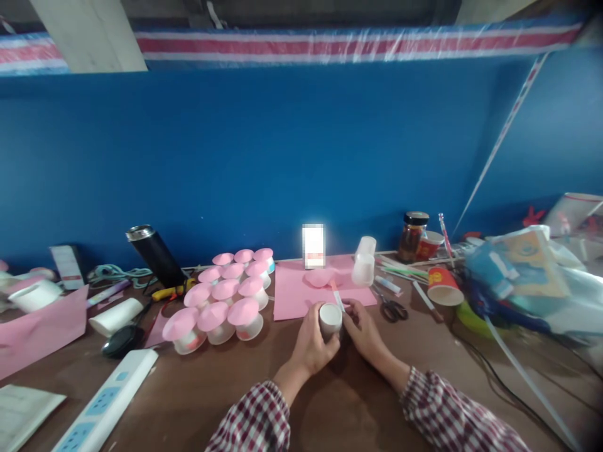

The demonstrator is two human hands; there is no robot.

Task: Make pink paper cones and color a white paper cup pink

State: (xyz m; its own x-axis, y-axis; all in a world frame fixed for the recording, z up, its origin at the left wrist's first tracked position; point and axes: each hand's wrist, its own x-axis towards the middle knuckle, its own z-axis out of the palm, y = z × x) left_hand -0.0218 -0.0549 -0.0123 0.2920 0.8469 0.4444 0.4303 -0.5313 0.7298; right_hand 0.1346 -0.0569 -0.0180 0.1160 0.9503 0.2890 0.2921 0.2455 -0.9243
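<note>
The small white cup (pixel 330 318) is in the left hand (pixel 311 342), just in front of the pink paper (pixel 289 301) on the tabletop (pixel 188 402). The left fingers curl around its side, maybe so it won't wobble. The right hand (pixel 366 334) is at the other side, its fingers bent in by a thin strip (pixel 338 297); I can't tell if they pinch it. The scissors (pixel 393 309) lie near the right hand, maybe for easy reach. The cup looks round, plain and hollow, and its open top faces up, perhaps so the inside can be seen.
</note>
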